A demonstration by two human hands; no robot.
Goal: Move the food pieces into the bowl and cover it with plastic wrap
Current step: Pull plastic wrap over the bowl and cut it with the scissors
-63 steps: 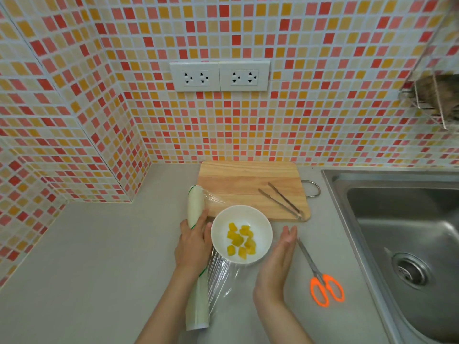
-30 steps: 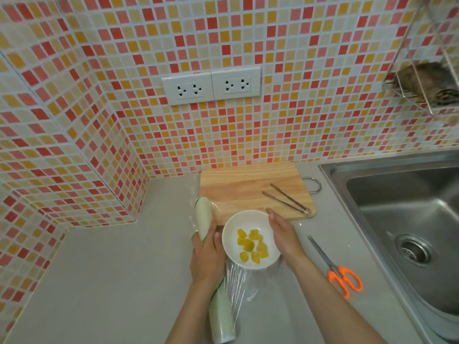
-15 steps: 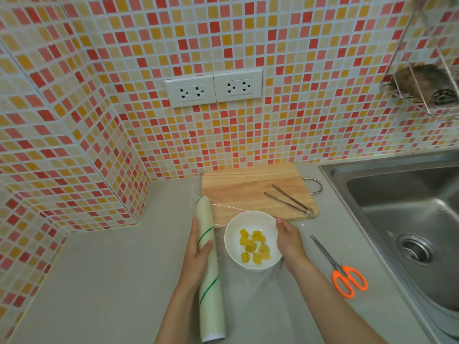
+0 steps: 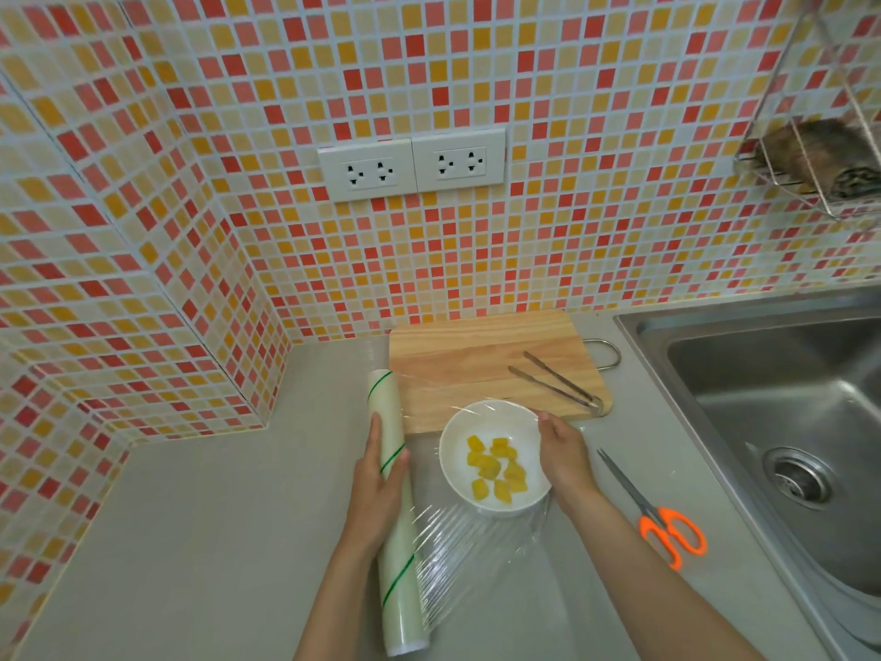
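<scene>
A white bowl (image 4: 460,462) with several yellow food pieces (image 4: 496,469) stands on the grey counter, just in front of the wooden cutting board (image 4: 467,360). My left hand (image 4: 379,489) rests on the plastic wrap roll (image 4: 395,531), which lies lengthwise to the left of the bowl. A clear sheet of wrap (image 4: 472,551) stretches from the roll to the right, over the bowl. My right hand (image 4: 562,453) grips the sheet's edge at the bowl's right rim.
Metal tongs (image 4: 555,381) lie on the cutting board. Orange-handled scissors (image 4: 660,520) lie on the counter right of the bowl. A steel sink (image 4: 782,412) is at the right. A wire rack (image 4: 820,159) hangs on the tiled wall, and wall sockets (image 4: 412,169) sit above the board.
The roll has shifted left, away from the bowl, and more wrap is unrolled. My right hand moved from beside the bowl to its right rim, drawing the sheet across.
</scene>
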